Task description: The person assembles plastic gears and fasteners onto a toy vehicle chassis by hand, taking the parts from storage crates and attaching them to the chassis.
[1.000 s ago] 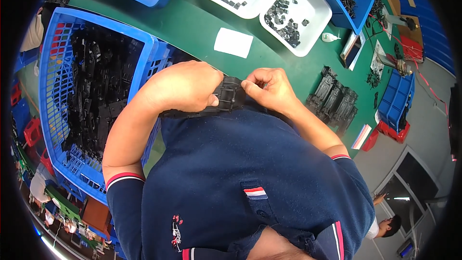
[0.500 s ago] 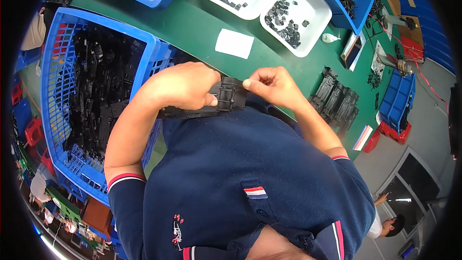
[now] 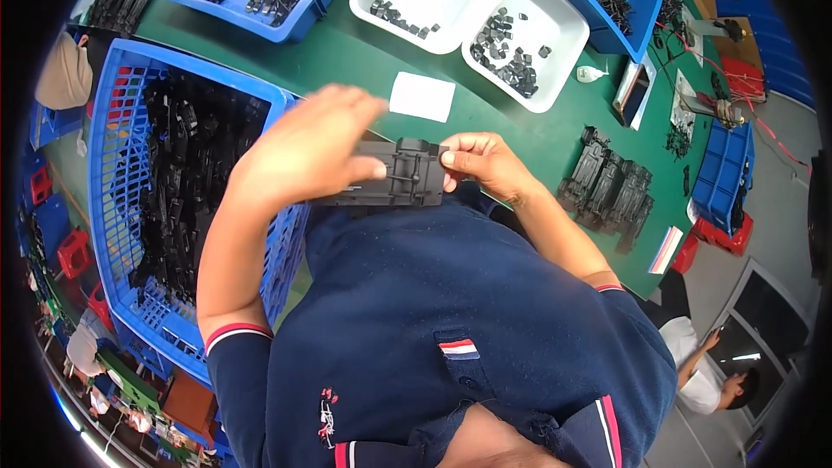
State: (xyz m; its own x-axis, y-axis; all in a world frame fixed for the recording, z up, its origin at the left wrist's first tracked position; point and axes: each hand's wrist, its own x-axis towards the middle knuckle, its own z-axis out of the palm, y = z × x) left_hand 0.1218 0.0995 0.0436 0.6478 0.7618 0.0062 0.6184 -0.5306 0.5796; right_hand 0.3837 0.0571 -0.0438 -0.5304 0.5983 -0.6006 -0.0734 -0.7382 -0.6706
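Note:
A black moulded plastic part, shaped like a small vehicle chassis with raised bars across it, lies level in front of my waist near the table's edge. My right hand pinches its right end between thumb and fingers. Over its left end is my left hand, open, with fingers stretched out and slightly blurred. My left thumb is over the part's face; whether it touches is unclear. The left hand and wrist hide the part's left end.
On the green table are a white paper, two white trays of small black pieces, blue bins, a small white bottle and a row of similar black parts. A blue crate full of black parts stands left.
My left hand has opened and lifted its fingers off the part, moving up. My right hand has closed on the part's right end. The view has shifted slightly.

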